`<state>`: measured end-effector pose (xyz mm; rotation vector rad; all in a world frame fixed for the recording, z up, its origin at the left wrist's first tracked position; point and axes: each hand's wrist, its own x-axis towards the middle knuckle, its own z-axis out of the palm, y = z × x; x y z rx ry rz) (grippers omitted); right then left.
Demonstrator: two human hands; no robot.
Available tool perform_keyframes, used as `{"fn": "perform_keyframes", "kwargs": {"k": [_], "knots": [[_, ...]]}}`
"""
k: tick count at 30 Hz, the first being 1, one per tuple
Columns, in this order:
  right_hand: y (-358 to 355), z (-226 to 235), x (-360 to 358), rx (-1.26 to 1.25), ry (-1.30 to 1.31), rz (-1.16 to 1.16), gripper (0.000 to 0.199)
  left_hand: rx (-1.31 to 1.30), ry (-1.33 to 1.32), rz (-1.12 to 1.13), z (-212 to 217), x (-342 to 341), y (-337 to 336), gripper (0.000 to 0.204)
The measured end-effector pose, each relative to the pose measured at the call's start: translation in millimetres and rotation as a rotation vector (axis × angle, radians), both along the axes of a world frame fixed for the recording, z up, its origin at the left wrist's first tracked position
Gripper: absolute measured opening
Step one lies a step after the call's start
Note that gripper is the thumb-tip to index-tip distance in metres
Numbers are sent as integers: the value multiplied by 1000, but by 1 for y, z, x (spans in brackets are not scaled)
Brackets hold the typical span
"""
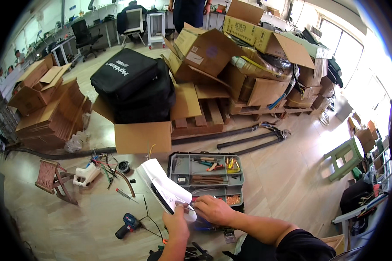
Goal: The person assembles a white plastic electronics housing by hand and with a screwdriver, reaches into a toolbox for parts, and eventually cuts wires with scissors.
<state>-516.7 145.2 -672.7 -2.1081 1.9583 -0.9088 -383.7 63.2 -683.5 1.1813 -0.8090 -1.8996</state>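
My left hand point(177, 222) grips the lower end of a flat dark-edged panel wrapped in white paper point(163, 185), which slants up to the left. My right hand point(212, 209) presses fingers against the same paper at its lower right edge, just in front of an open grey toolbox point(207, 178). The toolbox holds pliers, screwdrivers and small copper parts in compartments. My forearms come in from the lower edge, the right one in a black sleeve.
A blue cordless drill point(127, 224), loose wires point(113, 172) and a white tool point(86, 173) lie on the floor at left. Behind stand a cardboard box with black bags point(135, 87), a wooden pallet point(204, 115), stacked cartons point(252, 56), long bolt cutters point(252, 139) and a green stool point(346, 156).
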Motion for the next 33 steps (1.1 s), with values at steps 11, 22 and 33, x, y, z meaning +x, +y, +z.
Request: {"fn": "perform_keyframes", "kwargs": {"k": [11,22,33], "knots": [[-6,-20,1,-42,126,32,16,16,77,51,-25,-5,-5,13],[-11,-11,6,-111,93,56,26,-9,75,32,-13,4,-13,12],[-1,31,-24,-174,-314,-409,18,-552,-535,-313,-18,26,-23,19]]}}
